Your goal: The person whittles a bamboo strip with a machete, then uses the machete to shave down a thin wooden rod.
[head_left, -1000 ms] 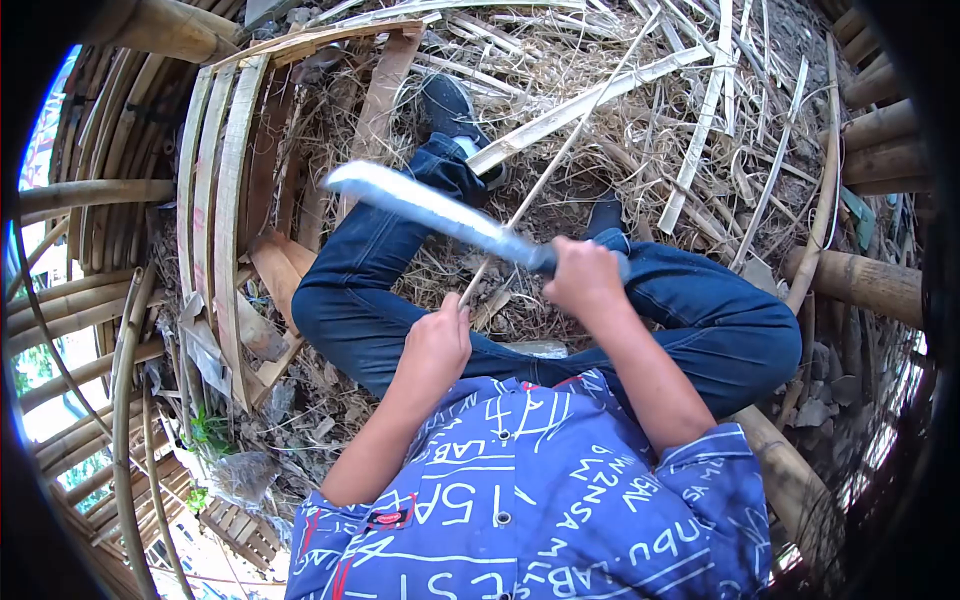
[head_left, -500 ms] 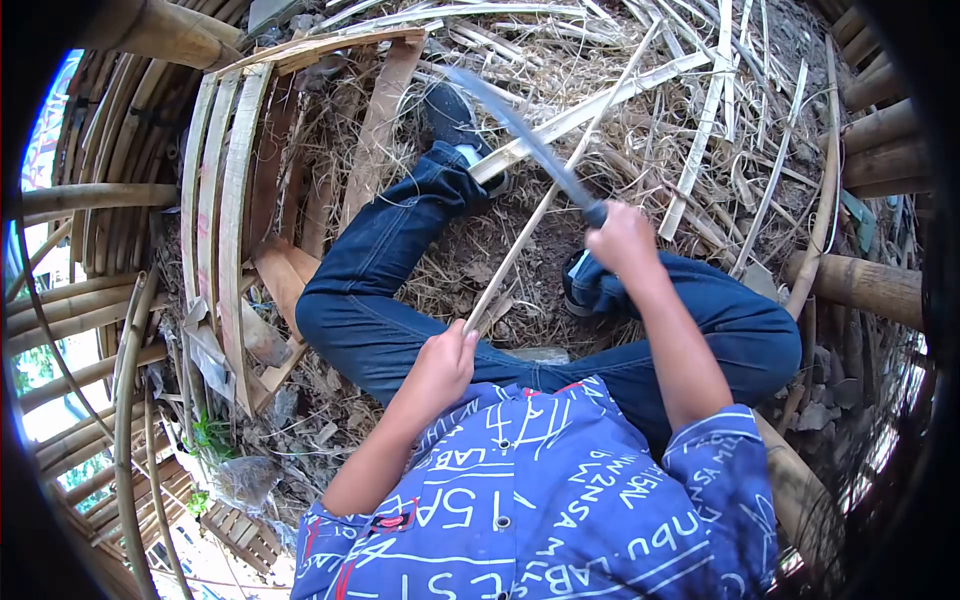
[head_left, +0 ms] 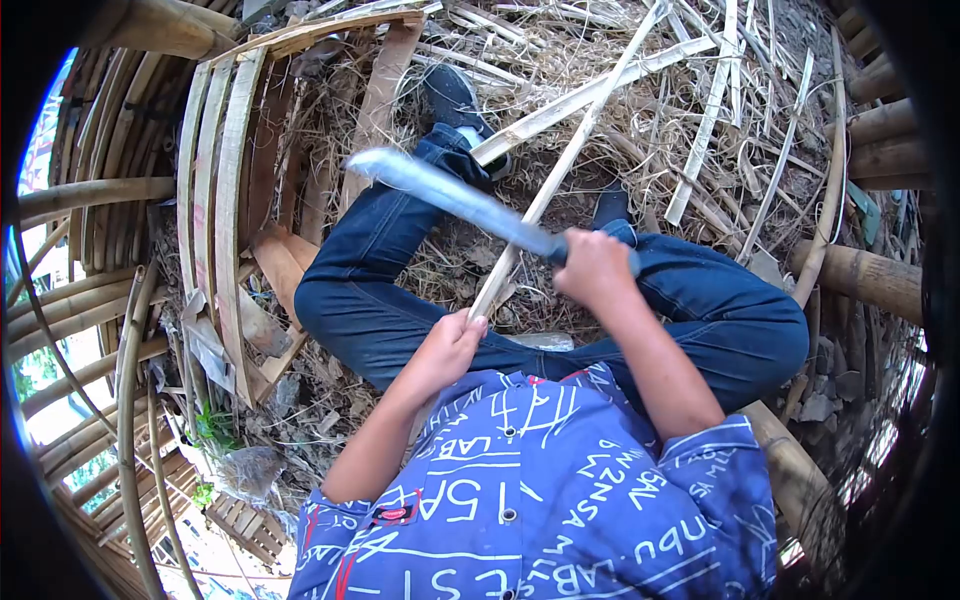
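My left hand [head_left: 447, 352] is closed around the near end of a long, thin bamboo strip [head_left: 553, 182], close to my lap. The strip slants away up and to the right, passing over a second pale strip [head_left: 528, 130] whose near end is by my left shoe [head_left: 452, 98]. In my right hand [head_left: 594, 268] is the dark handle of a machete [head_left: 440, 192]. Its blade, slightly blurred, points to the upper left and overlaps the held strip in this view, with the tip over my left shin.
Shavings and loose strips [head_left: 705, 140] litter the ground ahead. A slatted wooden crate [head_left: 232, 180] stands at my left, beside bamboo poles [head_left: 100, 196]. At my right, a thick bamboo pole [head_left: 868, 278] lies near my knee.
My right hand has come nearer to my body and slightly left. The machete has swung from pointing up to lying flatter, its tip further left. The held strip shows a wider face.
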`<state>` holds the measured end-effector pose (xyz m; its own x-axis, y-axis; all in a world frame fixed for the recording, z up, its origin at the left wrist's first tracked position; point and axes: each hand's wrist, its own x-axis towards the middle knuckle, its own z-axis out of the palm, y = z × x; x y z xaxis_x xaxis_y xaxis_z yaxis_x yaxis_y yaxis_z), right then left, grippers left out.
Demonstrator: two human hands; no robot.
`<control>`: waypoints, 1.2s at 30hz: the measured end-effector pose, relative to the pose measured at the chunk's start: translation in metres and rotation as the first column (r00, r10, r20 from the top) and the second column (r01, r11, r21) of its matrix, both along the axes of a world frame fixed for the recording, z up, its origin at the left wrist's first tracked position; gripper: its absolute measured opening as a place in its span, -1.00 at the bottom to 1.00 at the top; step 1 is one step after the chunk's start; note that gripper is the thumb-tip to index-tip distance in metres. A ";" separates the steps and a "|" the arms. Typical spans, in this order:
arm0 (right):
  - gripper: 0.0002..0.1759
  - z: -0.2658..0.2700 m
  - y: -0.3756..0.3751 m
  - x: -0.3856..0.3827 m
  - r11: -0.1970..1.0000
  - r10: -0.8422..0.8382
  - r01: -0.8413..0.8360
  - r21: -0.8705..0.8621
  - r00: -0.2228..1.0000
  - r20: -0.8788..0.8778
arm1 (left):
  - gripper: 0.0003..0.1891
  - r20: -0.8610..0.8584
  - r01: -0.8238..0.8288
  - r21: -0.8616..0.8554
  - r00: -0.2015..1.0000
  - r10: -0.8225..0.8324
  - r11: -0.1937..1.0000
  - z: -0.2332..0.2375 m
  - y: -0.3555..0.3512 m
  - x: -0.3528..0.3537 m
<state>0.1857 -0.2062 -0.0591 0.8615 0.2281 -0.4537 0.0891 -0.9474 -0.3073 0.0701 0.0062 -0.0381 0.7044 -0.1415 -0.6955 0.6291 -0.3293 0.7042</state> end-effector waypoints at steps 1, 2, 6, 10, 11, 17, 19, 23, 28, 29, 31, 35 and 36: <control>-0.75 -0.003 -0.012 0.012 0.999 -0.033 0.033 -0.004 0.999 0.018 | -0.70 -0.013 -0.004 -0.025 1.000 0.004 1.000 0.001 0.001 -0.002; -0.75 -0.007 -0.022 0.023 0.998 -0.065 0.065 -0.007 0.997 0.036 | -0.70 -0.008 -0.008 -0.023 1.000 0.008 1.000 0.000 -0.001 -0.002; -0.78 -0.015 -0.034 0.041 0.998 0.018 -0.011 -0.063 0.995 0.103 | -0.70 -0.018 -0.044 -0.029 0.999 0.043 0.999 0.002 -0.007 -0.001; -0.77 -0.020 -0.030 0.048 0.998 0.018 -0.012 -0.056 0.995 0.102 | -0.69 -0.052 -0.029 0.010 0.998 0.029 1.000 0.009 -0.001 0.004; -0.77 -0.020 -0.031 0.052 0.999 -0.018 0.024 -0.046 0.993 0.118 | -0.69 -0.051 -0.025 0.003 0.998 0.025 1.000 0.011 0.000 0.003; -0.71 -0.030 -0.052 0.094 0.984 -0.111 0.134 -0.116 0.977 0.184 | -0.71 -0.041 -0.010 -0.040 0.999 0.009 0.999 0.013 0.002 -0.007; -0.70 -0.032 -0.061 0.111 0.976 -0.119 0.147 -0.159 0.978 0.171 | -0.71 -0.040 -0.017 -0.050 0.999 0.015 0.999 0.015 0.003 -0.006; -0.71 -0.034 -0.058 0.111 0.984 -0.094 0.126 -0.124 0.967 0.236 | -0.72 -0.053 -0.017 0.004 0.998 0.017 1.000 0.014 0.009 -0.008; -0.74 -0.027 -0.037 0.061 0.975 -0.218 0.212 0.065 0.970 0.109 | -0.73 0.152 0.062 0.202 0.984 -0.094 0.977 0.016 0.003 -0.006; -0.73 -0.008 -0.027 0.046 0.976 -0.203 0.198 0.087 0.978 0.054 | -0.73 0.141 0.072 0.271 0.983 -0.114 0.960 0.019 -0.002 0.000; -0.74 -0.003 -0.014 0.017 0.980 -0.142 0.143 0.135 0.990 -0.016 | -0.74 0.128 0.086 0.337 0.982 -0.136 0.937 0.019 -0.006 0.006; -0.77 0.007 0.003 -0.032 0.975 -0.023 0.044 0.220 0.995 -0.096 | -0.73 0.208 0.068 0.286 0.969 -0.132 0.956 0.004 -0.008 0.003; -0.76 0.005 0.006 -0.039 0.972 0.007 0.014 0.234 0.996 -0.091 | -0.73 0.241 0.055 0.224 0.964 -0.110 0.973 0.000 -0.006 0.001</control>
<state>0.1468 -0.2007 -0.0537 0.8205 0.3342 -0.4639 0.0475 -0.8484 -0.5272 0.0714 -0.0002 -0.0379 0.8519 -0.0747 -0.5184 0.4054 -0.5325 0.7430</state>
